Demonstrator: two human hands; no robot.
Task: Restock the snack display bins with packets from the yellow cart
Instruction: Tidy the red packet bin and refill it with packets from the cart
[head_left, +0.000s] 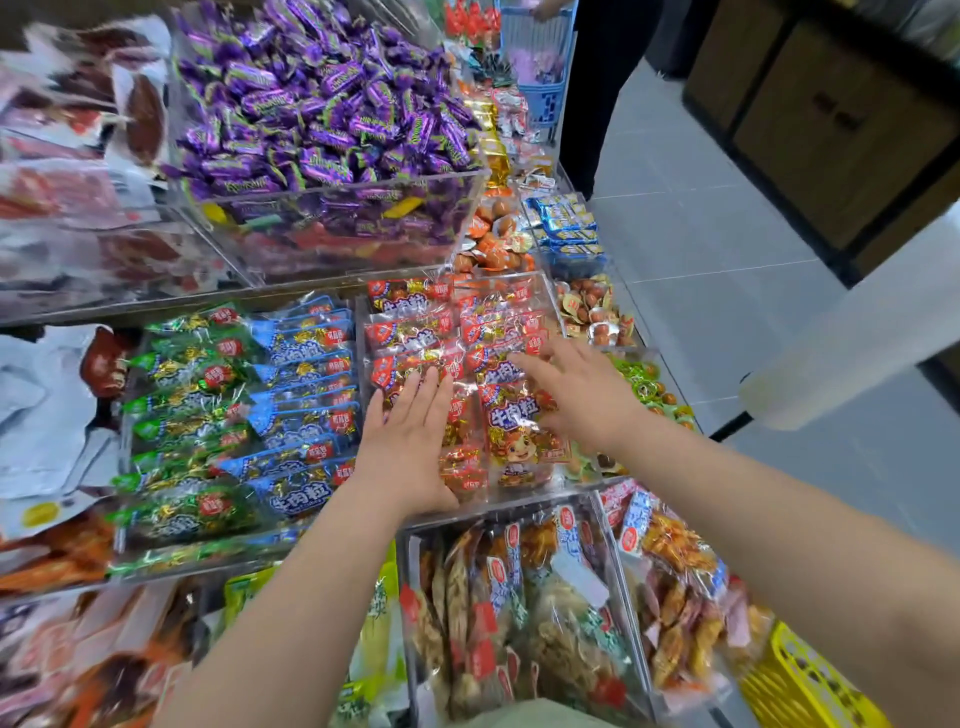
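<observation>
Head view, 2 hands, left hand (410, 447) & right hand (582, 395), flat on red packets (415, 332)

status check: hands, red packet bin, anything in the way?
Left hand open, flat on red packets. Right hand open, fingers spread over them. Clear acrylic bin looks full. Nothing in the way.

the red packets (511, 410) and blue packets (298, 501) read "牛肉粒"; the purple candies' (322, 104) lettering seems blurred.
</observation>
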